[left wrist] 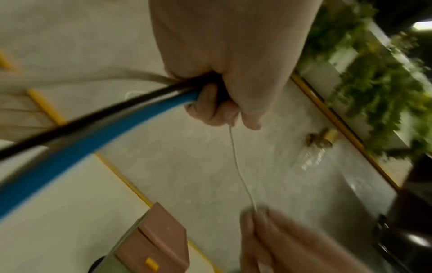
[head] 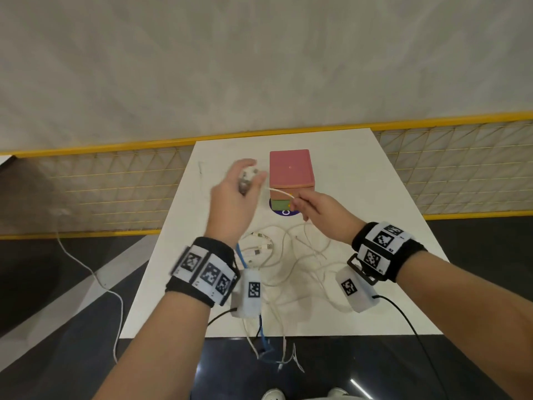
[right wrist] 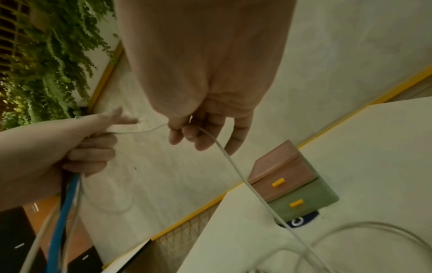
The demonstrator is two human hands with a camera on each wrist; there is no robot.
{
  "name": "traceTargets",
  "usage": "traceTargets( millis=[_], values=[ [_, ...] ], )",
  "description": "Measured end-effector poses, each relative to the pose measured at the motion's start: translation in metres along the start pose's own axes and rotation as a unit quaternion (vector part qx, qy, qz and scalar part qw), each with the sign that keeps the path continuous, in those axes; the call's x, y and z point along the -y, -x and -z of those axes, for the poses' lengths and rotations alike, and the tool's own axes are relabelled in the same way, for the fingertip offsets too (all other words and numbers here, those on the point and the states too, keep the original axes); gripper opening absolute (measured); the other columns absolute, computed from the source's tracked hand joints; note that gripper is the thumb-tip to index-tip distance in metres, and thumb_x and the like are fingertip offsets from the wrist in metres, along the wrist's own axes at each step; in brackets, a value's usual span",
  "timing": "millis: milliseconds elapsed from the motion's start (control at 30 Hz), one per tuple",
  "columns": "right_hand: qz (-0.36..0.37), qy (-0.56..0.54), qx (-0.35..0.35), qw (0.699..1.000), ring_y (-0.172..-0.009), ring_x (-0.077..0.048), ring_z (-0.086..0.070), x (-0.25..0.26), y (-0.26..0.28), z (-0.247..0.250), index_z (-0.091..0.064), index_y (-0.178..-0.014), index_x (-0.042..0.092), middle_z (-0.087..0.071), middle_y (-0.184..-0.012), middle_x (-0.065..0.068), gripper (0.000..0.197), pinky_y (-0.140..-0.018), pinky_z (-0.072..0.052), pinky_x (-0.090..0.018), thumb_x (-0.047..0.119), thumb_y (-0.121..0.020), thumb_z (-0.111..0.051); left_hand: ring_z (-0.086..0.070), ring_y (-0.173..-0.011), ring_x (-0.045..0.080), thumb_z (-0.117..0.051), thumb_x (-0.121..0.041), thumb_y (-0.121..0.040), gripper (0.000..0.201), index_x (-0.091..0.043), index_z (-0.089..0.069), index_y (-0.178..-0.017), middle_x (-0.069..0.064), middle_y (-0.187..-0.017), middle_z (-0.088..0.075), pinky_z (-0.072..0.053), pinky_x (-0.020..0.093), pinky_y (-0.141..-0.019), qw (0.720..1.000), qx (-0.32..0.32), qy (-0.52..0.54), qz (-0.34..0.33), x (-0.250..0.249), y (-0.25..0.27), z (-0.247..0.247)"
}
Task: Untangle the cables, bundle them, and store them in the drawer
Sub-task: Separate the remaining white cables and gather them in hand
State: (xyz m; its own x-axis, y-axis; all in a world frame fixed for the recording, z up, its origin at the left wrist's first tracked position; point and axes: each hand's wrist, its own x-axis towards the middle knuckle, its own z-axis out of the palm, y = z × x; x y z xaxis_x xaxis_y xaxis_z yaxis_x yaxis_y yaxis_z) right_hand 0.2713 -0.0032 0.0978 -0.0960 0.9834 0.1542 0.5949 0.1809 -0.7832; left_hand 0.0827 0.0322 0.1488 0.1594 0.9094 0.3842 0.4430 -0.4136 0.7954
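Observation:
My left hand [head: 240, 186] is raised over the table and grips a coiled bundle of cables [head: 247, 178]; a blue cable [left wrist: 98, 136], a black one and white ones leave its fist. My right hand [head: 305, 204] pinches a thin white cable [right wrist: 230, 160] that runs taut from the left hand [right wrist: 93, 147] to its fingers [right wrist: 184, 133], then down to the table. Behind the hands stands a small drawer box [head: 291, 171], pink drawer [right wrist: 284, 180] over green drawer [right wrist: 304, 201], both closed, with yellow handles. Loose white cables [head: 288, 255] lie tangled on the white table [head: 375, 197].
The blue cable [head: 241, 256] and white strands hang over the table's near edge [head: 317, 336] to the dark floor. A yellow-railed mesh barrier [head: 115, 180] runs behind the table. Another white cord [head: 95, 278] trails on the floor at left. Green plants [right wrist: 46, 55] show in the wrist views.

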Motion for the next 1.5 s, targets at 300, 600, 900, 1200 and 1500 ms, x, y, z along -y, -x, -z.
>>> traceTargets(
  millis=[300, 600, 900, 1200, 1500],
  values=[
    [0.066, -0.003, -0.001, 0.998, -0.068, 0.006, -0.051, 0.025, -0.037, 0.009, -0.047, -0.075, 0.030, -0.052, -0.074, 0.011, 0.032, -0.065, -0.040, -0.010, 0.013, -0.101, -0.038, -0.040, -0.053, 0.007, -0.052, -0.042, -0.099, 0.034, -0.011, -0.052, -0.083, -0.007, -0.061, -0.046, -0.032, 0.014, -0.047, 0.998, -0.049, 0.010, 0.044, 0.003, -0.015, -0.009],
    [0.040, -0.035, -0.025, 0.998, -0.061, 0.010, -0.050, 0.018, -0.029, 0.001, -0.040, -0.069, 0.029, -0.044, -0.068, 0.014, 0.038, -0.062, -0.038, -0.008, 0.007, -0.100, -0.037, -0.042, -0.048, 0.001, -0.056, -0.030, -0.098, 0.049, -0.032, -0.040, -0.145, -0.014, -0.067, -0.049, -0.038, 0.011, -0.054, 0.998, -0.040, 0.041, -0.008, 0.003, -0.013, 0.000],
    [0.008, 0.074, -0.114, 0.991, -0.054, -0.001, -0.044, 0.034, -0.043, 0.010, -0.062, -0.088, 0.013, -0.046, -0.060, 0.013, 0.024, -0.057, -0.032, -0.021, 0.015, -0.099, -0.041, -0.049, -0.045, 0.010, -0.055, -0.027, -0.098, 0.088, -0.034, 0.013, -0.153, -0.008, -0.051, -0.046, -0.041, 0.011, -0.052, 0.994, -0.090, 0.044, -0.044, -0.010, 0.000, -0.017],
    [0.099, 0.010, -0.018, 0.995, -0.075, -0.004, -0.055, 0.039, -0.033, 0.009, -0.059, -0.084, 0.021, -0.060, -0.077, 0.008, 0.025, -0.072, -0.042, -0.019, 0.017, -0.100, -0.041, -0.045, -0.051, 0.007, -0.054, -0.042, -0.097, 0.039, -0.006, -0.056, -0.081, -0.005, -0.059, -0.051, -0.034, 0.014, -0.047, 0.999, -0.011, -0.052, -0.004, 0.007, -0.017, -0.009],
    [0.114, -0.018, -0.044, 0.992, -0.068, 0.003, -0.049, 0.049, -0.032, 0.013, -0.051, -0.073, 0.028, -0.053, -0.067, 0.021, 0.034, -0.065, -0.035, -0.011, 0.010, -0.100, -0.041, -0.053, -0.058, -0.003, -0.059, -0.033, -0.096, 0.027, -0.025, -0.057, -0.122, -0.014, -0.073, -0.057, -0.046, 0.017, -0.060, 0.999, -0.015, -0.011, -0.031, 0.000, -0.012, 0.001]
  ],
)
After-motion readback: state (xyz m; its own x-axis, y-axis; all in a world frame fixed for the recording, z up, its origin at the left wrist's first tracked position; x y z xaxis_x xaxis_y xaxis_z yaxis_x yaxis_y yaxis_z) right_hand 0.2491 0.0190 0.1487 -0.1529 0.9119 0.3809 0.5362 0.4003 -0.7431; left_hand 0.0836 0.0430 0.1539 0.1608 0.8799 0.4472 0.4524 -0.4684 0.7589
